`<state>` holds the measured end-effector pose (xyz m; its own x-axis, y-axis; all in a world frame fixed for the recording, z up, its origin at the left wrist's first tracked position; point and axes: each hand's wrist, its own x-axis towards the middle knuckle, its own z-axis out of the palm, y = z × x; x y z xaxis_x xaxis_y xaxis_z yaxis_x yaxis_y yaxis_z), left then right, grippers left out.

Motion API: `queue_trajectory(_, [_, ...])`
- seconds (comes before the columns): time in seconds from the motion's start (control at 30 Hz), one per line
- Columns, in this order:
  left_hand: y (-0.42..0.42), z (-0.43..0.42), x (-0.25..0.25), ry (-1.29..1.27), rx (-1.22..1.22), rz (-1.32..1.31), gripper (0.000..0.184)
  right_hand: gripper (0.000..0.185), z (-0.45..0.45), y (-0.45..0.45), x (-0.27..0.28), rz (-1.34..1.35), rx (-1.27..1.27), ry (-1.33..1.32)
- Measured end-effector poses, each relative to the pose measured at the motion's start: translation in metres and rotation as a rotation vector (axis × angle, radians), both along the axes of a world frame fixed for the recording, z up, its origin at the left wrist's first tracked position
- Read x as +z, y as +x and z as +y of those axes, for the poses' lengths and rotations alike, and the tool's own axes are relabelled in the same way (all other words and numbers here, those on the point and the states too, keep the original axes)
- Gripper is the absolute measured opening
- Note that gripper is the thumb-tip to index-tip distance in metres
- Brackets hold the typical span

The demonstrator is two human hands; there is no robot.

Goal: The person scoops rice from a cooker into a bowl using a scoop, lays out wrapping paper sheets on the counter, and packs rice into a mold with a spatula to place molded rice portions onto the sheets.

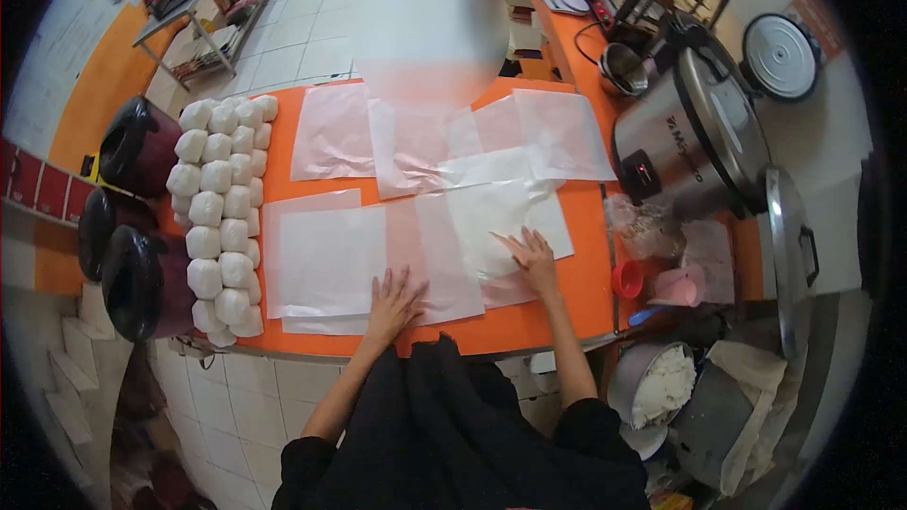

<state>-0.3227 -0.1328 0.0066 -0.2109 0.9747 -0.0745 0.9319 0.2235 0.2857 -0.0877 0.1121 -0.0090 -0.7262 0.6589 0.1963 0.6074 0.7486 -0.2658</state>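
Sheets of pale, translucent wrapping paper [333,260] overlap in two rows on an orange table [576,302]. My left hand [395,307] lies flat with its fingers spread, over the near edge of the front sheets. My right hand [531,260] rests on a whiter stack of paper [487,217] at the right, thumb stretched out to the left and fingers apart. Neither hand grips anything that I can see. White wrapped bundles [217,177] are piled in columns along the table's left end.
Dark lidded containers [156,283] stand left of the bundles. On the right are a large rice cooker [694,132], a red cup [626,278], a pink scoop [678,287] and a pot of white rice [664,387]. A blurred patch [430,19] covers the table's far side.
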Motion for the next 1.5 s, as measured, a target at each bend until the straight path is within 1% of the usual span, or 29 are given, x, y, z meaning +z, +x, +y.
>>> queue_trajectory(0.03, [0.0, -0.004, -0.008, -0.07, -0.006, 0.016, 0.065, 0.036, -0.011, 0.0, 0.001, 0.005, -0.055, -0.029])
queue_trajectory(0.13, [-0.007, -0.015, -0.033, -0.003, -0.014, 0.025, 0.066, 0.036, -0.02, 0.009, -0.003, -0.035, -0.102, -0.043])
queue_trajectory(0.23, [-0.01, -0.013, -0.01, -0.137, -0.044, -0.002, 0.063, 0.04, -0.038, 0.022, 0.016, 0.004, -0.181, -0.214])
queue_trajectory(0.33, [-0.003, -0.006, -0.001, -0.135, -0.035, 0.032, 0.057, 0.038, -0.073, 0.044, 0.034, 0.261, -0.525, -0.563])
queue_trajectory(0.4, [0.004, 0.011, -0.009, -0.034, -0.146, -0.018, 0.051, 0.037, -0.111, 0.069, 0.025, 0.316, -0.617, -0.534])
queue_trajectory(0.43, [0.013, 0.02, -0.012, 0.011, -0.197, -0.051, 0.048, 0.039, -0.13, 0.081, 0.044, 0.454, -0.627, -0.739])
queue_trajectory(0.47, [0.027, 0.035, -0.003, 0.018, -0.252, -0.147, 0.04, 0.042, -0.149, 0.093, 0.062, 0.603, -0.656, -0.943])
queue_trajectory(0.5, [0.042, 0.051, -0.001, 0.054, -0.351, -0.212, 0.039, 0.044, -0.169, 0.105, 0.081, 0.739, -0.706, -1.128])
queue_trajectory(0.57, [0.073, 0.081, 0.002, 0.114, -0.522, -0.343, 0.037, 0.05, -0.22, 0.148, 0.089, 1.126, -0.641, -1.467])
queue_trajectory(0.67, [0.134, 0.124, 0.032, 0.034, -0.663, -0.67, 0.04, 0.047, -0.278, 0.194, 0.147, 1.172, -0.766, -1.279])
queue_trajectory(0.7, [0.156, 0.142, 0.031, 0.067, -0.717, -0.715, 0.045, 0.045, -0.292, 0.213, 0.163, 1.179, -0.848, -1.188])
queue_trajectory(0.77, [0.199, 0.18, 0.012, 0.126, -0.812, -0.797, 0.056, 0.04, -0.319, 0.248, 0.186, 1.189, -1.0, -1.021])
queue_trajectory(0.87, [0.274, 0.236, -0.025, 0.381, -0.61, -0.87, 0.081, 0.037, -0.332, 0.292, 0.208, 1.156, -1.297, -0.79])
queue_trajectory(0.97, [0.323, 0.281, -0.033, 0.49, -0.497, -0.924, 0.104, 0.034, -0.331, 0.332, 0.207, 1.064, -1.339, -0.681])
queue_trajectory(1.0, [0.339, 0.291, -0.038, 0.536, -0.431, -0.999, 0.106, 0.032, -0.327, 0.342, 0.208, 0.896, -1.392, -0.614])
queue_trajectory(1.03, [0.346, 0.298, -0.044, 0.48, -0.433, -1.033, 0.104, 0.032, -0.322, 0.35, 0.213, 0.828, -1.359, -0.56])
queue_trajectory(1.07, [0.35, 0.297, -0.029, 0.422, -0.433, -1.067, 0.102, 0.031, -0.314, 0.358, 0.219, 0.758, -1.326, -0.506])
queue_trajectory(1.1, [0.355, 0.295, -0.026, 0.361, -0.431, -1.099, 0.101, 0.031, -0.305, 0.368, 0.222, 0.686, -1.294, -0.456])
queue_trajectory(1.2, [0.361, 0.3, -0.042, 0.515, -0.419, -1.07, 0.09, 0.031, -0.273, 0.401, 0.223, 0.552, -1.367, -0.336])
queue_trajectory(1.23, [0.36, 0.295, -0.046, 0.535, -0.375, -1.031, 0.089, 0.03, -0.263, 0.41, 0.223, 0.543, -1.348, -0.381])
queue_trajectory(1.3, [0.354, 0.278, -0.033, 0.586, -0.283, -0.957, 0.087, 0.03, -0.246, 0.427, 0.224, 0.519, -1.3, -0.464])
queue_trajectory(1.37, [0.353, 0.237, 0.004, 0.529, -0.216, -1.029, 0.094, 0.03, -0.243, 0.437, 0.213, 0.534, -1.286, -0.554])
queue_trajectory(1.43, [0.364, 0.199, 0.037, 0.508, -0.4, -0.975, 0.093, 0.03, -0.242, 0.442, 0.205, 0.584, -1.277, -0.642])
queue_trajectory(1.5, [0.381, 0.18, 0.088, 0.092, -0.596, -0.921, 0.093, 0.029, -0.243, 0.445, 0.201, 0.656, -1.257, -0.738])
